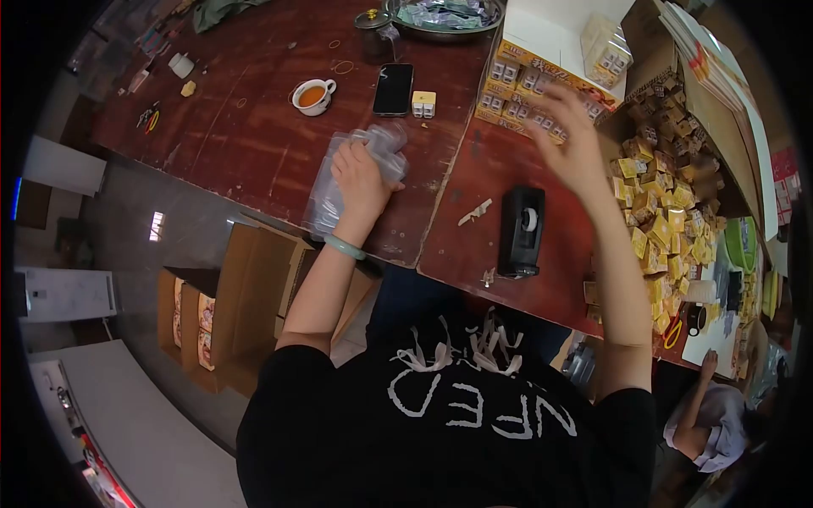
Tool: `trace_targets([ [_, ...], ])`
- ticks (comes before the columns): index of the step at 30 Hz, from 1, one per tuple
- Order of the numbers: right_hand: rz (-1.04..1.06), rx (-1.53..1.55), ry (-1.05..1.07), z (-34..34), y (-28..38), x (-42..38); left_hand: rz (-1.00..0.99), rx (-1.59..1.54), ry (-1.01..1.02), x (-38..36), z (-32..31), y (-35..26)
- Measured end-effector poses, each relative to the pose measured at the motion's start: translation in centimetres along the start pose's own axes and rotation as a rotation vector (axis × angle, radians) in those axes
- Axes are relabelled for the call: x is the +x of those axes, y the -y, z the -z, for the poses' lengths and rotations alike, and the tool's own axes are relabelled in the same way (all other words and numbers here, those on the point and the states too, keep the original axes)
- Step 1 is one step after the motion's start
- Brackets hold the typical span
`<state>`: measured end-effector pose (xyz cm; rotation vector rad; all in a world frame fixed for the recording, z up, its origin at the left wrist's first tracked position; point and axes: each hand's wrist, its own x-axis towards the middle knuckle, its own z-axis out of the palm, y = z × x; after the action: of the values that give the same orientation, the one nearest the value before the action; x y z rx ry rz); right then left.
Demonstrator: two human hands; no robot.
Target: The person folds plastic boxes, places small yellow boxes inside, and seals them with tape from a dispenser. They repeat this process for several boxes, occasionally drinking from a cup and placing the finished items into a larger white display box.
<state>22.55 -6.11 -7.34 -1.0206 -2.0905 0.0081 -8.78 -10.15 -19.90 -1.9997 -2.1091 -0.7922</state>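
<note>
My left hand (360,178), with a pale green bangle at the wrist, is closed on a bunch of clear plastic bags (324,201) lying near the table's front edge. My right hand (569,140) is raised, slightly blurred, its fingers apart with nothing visible in them. Behind it stand stacked printed boxes (500,108) with small white-and-yellow packs showing in their fronts. A black tape dispenser (512,241) rests on the table below my right hand. One small yellow-topped pack (424,104) sits beside a black phone (393,90).
A cup of tea (312,98), a lidded glass jar (375,34) and a metal tray (445,32) occupy the red table (254,144). Many small yellow boxes (665,229) are heaped at right. An open carton (241,296) stands at lower left. Another person (716,423) is at lower right.
</note>
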Motion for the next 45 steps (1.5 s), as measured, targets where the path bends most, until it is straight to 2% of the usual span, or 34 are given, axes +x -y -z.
trace_targets([
  [2,-0.329,0.465,0.167,-3.8,2.0,-1.7,-0.014,0.01,0.089,0.1,0.0,0.0],
  [3,-0.407,0.536,0.227,-6.4,2.4,-2.1,-0.027,-0.003,0.073,-0.1,0.0,0.0],
  [4,-0.398,0.625,0.243,-8.9,2.7,-2.2,-0.04,-0.016,0.055,-0.3,0.0,0.0],
  [5,-0.343,0.623,0.248,-12.5,2.2,-2.3,-0.052,-0.027,0.034,-0.5,0.0,0.0],
  [6,-0.374,0.562,0.325,-14.7,2.6,-2.0,-0.058,-0.057,0.013,-0.8,0.0,-0.2],
  [8,-0.378,0.503,0.266,-21.0,2.8,-2.3,-0.063,-0.113,-0.026,-1.7,0.0,-0.4],
  [10,-0.457,0.6,0.299,-23.9,3.9,-2.1,-0.039,-0.13,-0.066,-2.1,-0.3,-0.3],
  [11,-0.488,0.536,0.341,-24.6,4.7,-1.9,-0.025,-0.14,-0.086,-2.1,-0.5,-0.2],
  [13,-0.453,0.576,0.356,-25.5,5.2,-1.7,-0.016,-0.105,-0.073,-2.3,-0.8,0.1],
  [18,-0.41,0.728,0.311,-23.2,4.7,-0.2,-0.131,-0.156,-0.15,-1.6,2.5,0.0],
  [19,-0.452,0.836,0.262,-19.9,6.1,0.4,-0.068,-0.216,-0.112,-1.3,3.9,-0.4],
  [21,-0.376,1.013,0.04,-14.8,7.0,0.6,0.056,-0.337,-0.046,-0.9,6.5,-1.1],
  [22,-0.348,1.051,-0.005,-12.7,6.8,0.1,0.063,-0.497,-0.052,-1.0,6.7,-0.6],
  [24,-0.559,1.276,-0.063,-9.0,7.9,-1.1,0.167,-0.905,0.146,-1.1,9.2,-2.4],
  [26,-0.613,1.416,0.0,-6.8,8.7,-3.2,0.256,-1.326,0.39,-1.5,11.3,-4.5],
  [28,-0.615,1.527,0.035,-5.2,9.4,-5.2,0.315,-1.469,0.626,-2.2,11.6,-6.0],
  [29,-0.668,1.526,0.036,-4.5,9.8,-6.1,0.347,-1.534,0.753,-2.7,11.5,-6.8],
  [31,-0.698,1.455,0.006,-3.1,10.2,-8.1,0.371,-1.653,0.738,-3.7,10.4,-9.0],
  [32,-0.725,1.441,-0.11,-2.9,10.8,-8.8,0.423,-1.726,0.752,-4.3,10.3,-10.4],
  [33,-0.743,1.426,-0.226,-2.6,11.4,-9.1,0.379,-1.859,0.714,-5.5,9.4,-11.8],
  [35,-0.711,1.254,-0.254,-2.0,12.8,-9.8,0.189,-2.001,0.503,-8.2,8.6,-15.9],
  [37,-0.62,1.236,-0.314,-2.0,13.1,-10.0,0.147,-1.88,0.58,-8.2,8.0,-16.1],
  [39,-0.622,1.087,-0.336,-1.4,11.0,-10.4,0.095,-1.829,0.685,-7.4,7.7,-15.9],
  [42,-0.645,0.876,-0.374,1.0,5.4,-11.8,0.048,-1.604,0.606,-6.1,7.1,-13.5],
  [43,-0.644,0.653,-0.356,2.2,2.7,-12.3,0.033,-1.535,0.526,-5.7,6.7,-12.7],
  [44,-0.478,0.184,-0.302,3.0,-1.5,-13.4,0.022,-1.463,0.446,-5.4,6.5,-11.9],
  [45,-0.603,0.012,-0.189,4.2,-4.4,-14.0,0.104,-1.358,0.411,-5.1,6.3,-11.2],
])
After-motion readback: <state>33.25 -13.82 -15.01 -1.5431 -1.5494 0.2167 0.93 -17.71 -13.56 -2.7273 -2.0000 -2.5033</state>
